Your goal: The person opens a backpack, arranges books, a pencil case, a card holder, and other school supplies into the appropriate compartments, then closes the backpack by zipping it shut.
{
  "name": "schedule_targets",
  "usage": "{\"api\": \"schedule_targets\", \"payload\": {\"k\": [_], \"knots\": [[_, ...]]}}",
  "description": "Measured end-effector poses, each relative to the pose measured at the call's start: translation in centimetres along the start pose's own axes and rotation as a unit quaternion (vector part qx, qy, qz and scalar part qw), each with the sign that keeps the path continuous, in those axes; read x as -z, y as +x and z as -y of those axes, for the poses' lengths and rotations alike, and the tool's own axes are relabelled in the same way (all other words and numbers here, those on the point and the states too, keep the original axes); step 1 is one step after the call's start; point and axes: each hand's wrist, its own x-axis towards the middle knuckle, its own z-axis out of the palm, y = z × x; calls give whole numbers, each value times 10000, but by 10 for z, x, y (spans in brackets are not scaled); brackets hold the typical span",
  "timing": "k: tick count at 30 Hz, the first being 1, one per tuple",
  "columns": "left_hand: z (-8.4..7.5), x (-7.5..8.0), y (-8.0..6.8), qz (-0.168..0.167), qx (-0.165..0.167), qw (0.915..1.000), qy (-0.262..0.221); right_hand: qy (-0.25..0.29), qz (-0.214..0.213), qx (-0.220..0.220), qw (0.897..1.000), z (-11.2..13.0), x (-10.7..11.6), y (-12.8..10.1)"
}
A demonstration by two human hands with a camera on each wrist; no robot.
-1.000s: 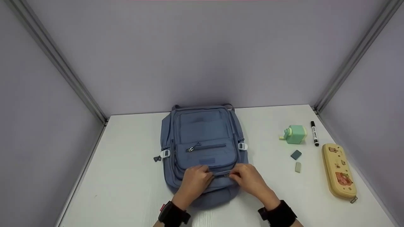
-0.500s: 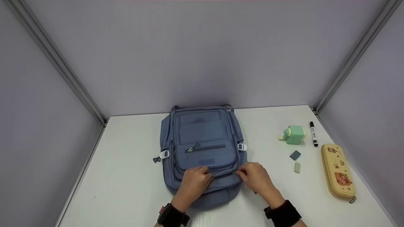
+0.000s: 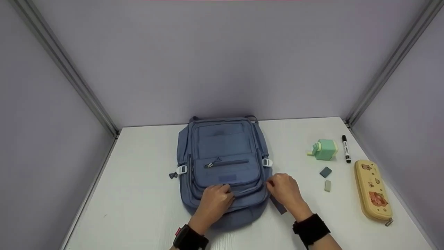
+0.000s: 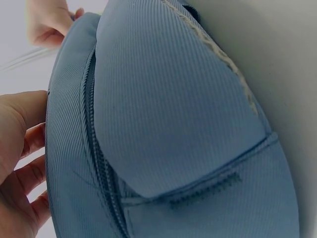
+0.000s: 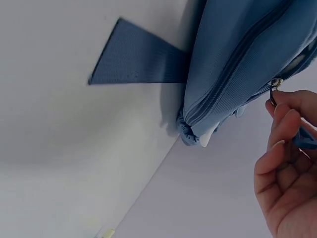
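Wristbands are seen nearest, one dark band on each forearm at the desk's [image 3: 138, 194] near edge. Just beyond, the left hand [image 3: 214, 201] is pressed on the lower front of the blue backpack [image 3: 222, 149], its fingers [image 4: 29, 173] curled against the fabric beside the zipper track. The right hand [image 3: 285, 192] is now held at the backpack's right edge, where a second ago it sat near the middle of the front; the zipper pull [image 5: 273, 91] is pinched between its fingers [image 5: 285, 124]. From that shift it is judged that the zipper has been drawn rightward round the corner, so the compartment is likely partly opened. A loose strap [image 5: 138, 59] is noted lying flat on the desk under the right hand. Farther right lie two erasers [image 3: 326, 177], a yellow pencil case [image 3: 373, 189], a green sharpener [image 3: 324, 149] and a black marker [image 3: 346, 148].
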Motion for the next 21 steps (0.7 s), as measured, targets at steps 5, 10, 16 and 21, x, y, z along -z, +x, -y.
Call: {"api": "schedule_targets", "payload": {"k": [5,10,16,21], "knots": [[1,0,-1,-75,-43,10000,5,-366,103,167,9991,-3,-1,14],[0,0,-1,-132,-78,9999,-51,-579,152,411,9974,-11,-1,30],[0,-1,-1,-139,-116,9998,-92,-682,281,574,9956,-19,-1,47],[0,0,-2,-118,-104,9998,-112,-699,443,705,9941,-22,-3,57]]}}
